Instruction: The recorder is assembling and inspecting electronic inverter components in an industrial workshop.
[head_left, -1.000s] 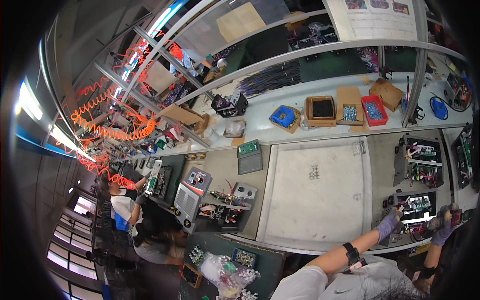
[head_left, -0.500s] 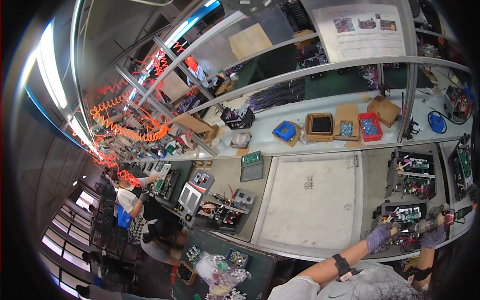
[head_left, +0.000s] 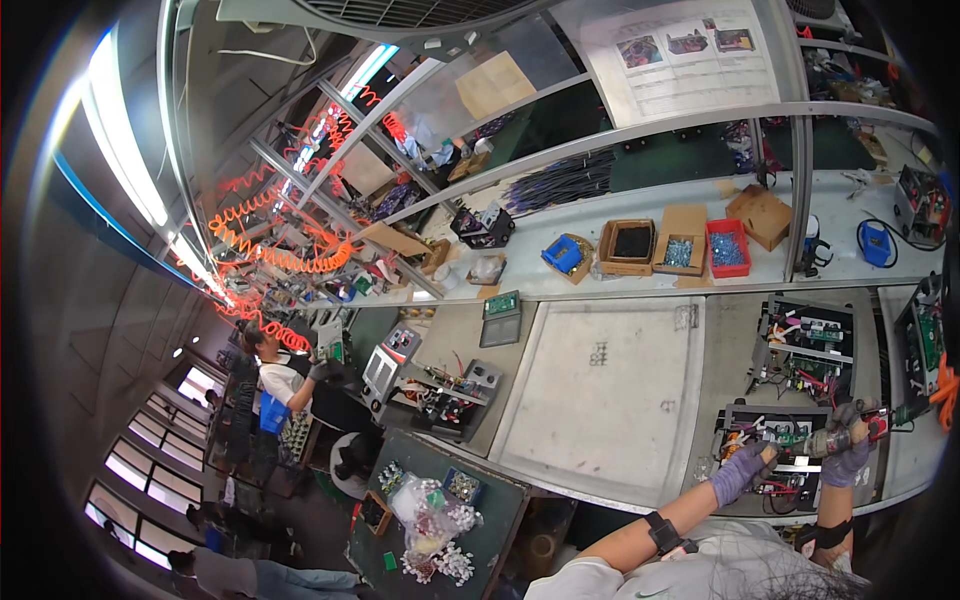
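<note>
Unit under my hands: open dark chassis (head_left: 772,410), near edge of bench, R of the big white panel (head_left: 600,400). No lid on it. Inside: green boards, pale metal strips, red + blk wires looped at the near side. Similar open chassis (head_left: 805,345) just beyond, same sort of guts. Third open unit (head_left: 925,325) farther R, at view's rim, seen part only.

Both hands in purple-grey gloves, some fingertips bare. My R hand (head_left: 848,464) wrapped round the pwr driver (head_left: 825,442), fingers closed over its body; driver lies approx. level over the chassis, red rear section (head_left: 878,424) to R, front end twd my L hand. L hand (head_left: 740,472) at the chassis's near L side, fingertips by the driver's front; can't tell if they pinch anything, too small.

Vs 1 s ago: driver was bunched at chassis's R side, green board + pale strip clear betw. hands. Now driver stretches across that gap, covering part of them. Hands abt as far apart as before. My view's swung too: chassis sits farther L in it, orange cord (head_left: 945,395) now in sight at R rim, and a person in grey top + blue jeans (head_left: 300,580) shows lower L.
</note>
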